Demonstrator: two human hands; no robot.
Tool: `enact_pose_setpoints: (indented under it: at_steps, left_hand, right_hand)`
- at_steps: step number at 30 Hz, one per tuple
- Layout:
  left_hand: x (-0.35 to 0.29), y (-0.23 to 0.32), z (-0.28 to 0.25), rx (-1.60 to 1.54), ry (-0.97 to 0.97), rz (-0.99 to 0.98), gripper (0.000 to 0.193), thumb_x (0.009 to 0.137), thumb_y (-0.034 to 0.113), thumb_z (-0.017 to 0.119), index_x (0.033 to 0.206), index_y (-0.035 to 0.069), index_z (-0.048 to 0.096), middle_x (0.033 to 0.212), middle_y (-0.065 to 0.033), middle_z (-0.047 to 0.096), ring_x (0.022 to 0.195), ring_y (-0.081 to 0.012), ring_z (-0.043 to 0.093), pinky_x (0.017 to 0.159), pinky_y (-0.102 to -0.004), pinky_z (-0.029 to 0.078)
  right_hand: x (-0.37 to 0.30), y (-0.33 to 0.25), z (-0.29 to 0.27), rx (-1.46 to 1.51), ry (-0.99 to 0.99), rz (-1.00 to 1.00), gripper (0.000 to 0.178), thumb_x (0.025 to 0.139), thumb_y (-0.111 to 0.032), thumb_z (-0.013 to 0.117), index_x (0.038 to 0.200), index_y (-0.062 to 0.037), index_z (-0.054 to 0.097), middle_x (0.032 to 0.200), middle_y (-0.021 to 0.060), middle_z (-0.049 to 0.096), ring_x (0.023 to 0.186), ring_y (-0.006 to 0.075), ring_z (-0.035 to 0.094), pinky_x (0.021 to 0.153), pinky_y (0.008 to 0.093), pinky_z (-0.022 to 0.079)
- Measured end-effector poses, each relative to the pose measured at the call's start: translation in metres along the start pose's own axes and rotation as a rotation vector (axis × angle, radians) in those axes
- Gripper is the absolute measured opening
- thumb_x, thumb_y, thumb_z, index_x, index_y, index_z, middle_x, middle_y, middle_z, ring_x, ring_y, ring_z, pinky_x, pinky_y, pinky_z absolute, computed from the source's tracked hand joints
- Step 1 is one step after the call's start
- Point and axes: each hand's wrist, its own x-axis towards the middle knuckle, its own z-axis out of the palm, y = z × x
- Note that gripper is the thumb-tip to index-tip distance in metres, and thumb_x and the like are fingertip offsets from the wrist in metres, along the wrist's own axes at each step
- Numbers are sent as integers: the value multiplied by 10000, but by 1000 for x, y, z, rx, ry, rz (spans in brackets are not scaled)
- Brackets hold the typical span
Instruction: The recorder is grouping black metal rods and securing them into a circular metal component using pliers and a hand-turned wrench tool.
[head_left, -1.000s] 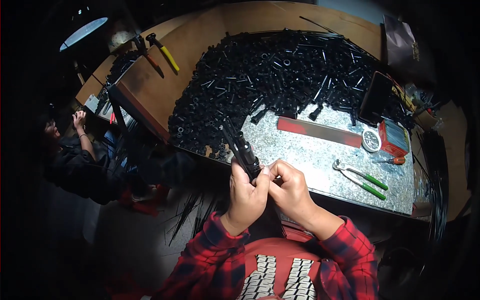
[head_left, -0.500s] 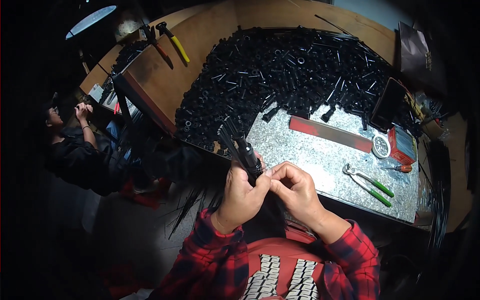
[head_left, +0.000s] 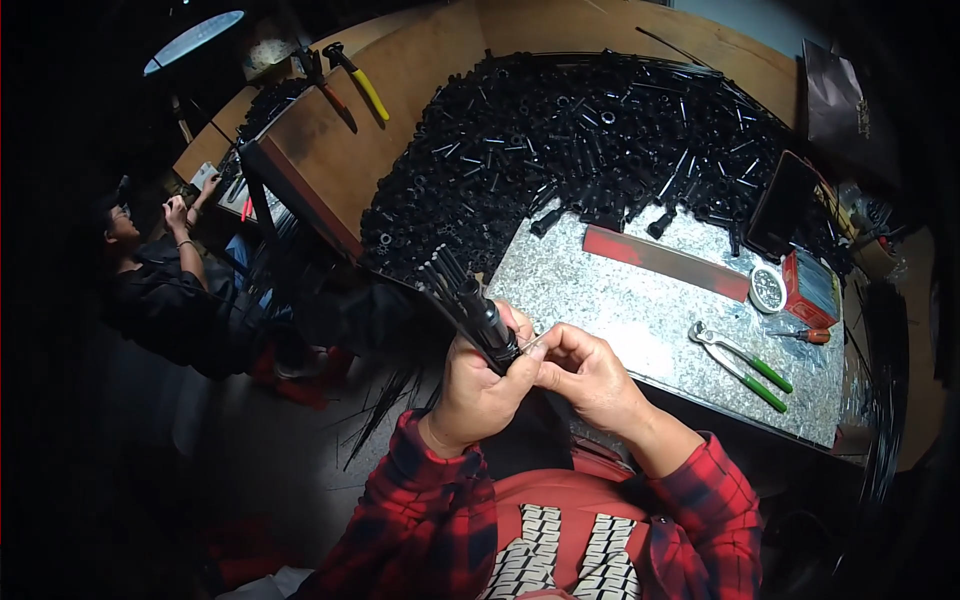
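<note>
The left hand (head_left: 470,395) is wrapped around black rods (head_left: 466,306), which lean up and left. The right hand (head_left: 597,388) pinches just right of their low end; on what, I cannot tell.

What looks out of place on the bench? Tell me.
A few black cylindrical parts sit on the speckled grey worktop, at the near edge of the heap, as if spilled from it. Otherwise nothing stands out.

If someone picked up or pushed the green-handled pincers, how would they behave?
The pincers look metal, so probably stiff and fairly heavy for their size. The handles are spread, so lifting just one may swing the other. Lying flat, they'd likely slide rather than roll.
</note>
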Motion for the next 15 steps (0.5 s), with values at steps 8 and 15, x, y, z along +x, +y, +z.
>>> enact_pose_setpoints:
  at_steps: [8, 15]
  left_hand:
    - [-3, 2, -3, -140, -83, 19, 332, 811, -123, 551, 1007, 75, 371, 862, -57, 451, 776, -116, 483, 723, -266, 438]
    - [-6, -2, 0, 71, -55, 104, 333, 814, -128, 543, 1017, 71, 369, 877, -66, 459, 758, -105, 479, 712, -266, 438]
  right_hand:
    - [-8, 4, 0, -103, -43, 7, 125, 901, -127, 636, 940, -12, 603, 799, -19, 607, 734, 23, 524, 634, 192, 436]
    - [-9, 8, 0, -11, -42, -13, 116, 897, -124, 640, 915, -17, 598, 790, -26, 597, 721, 20, 514, 627, 189, 430]
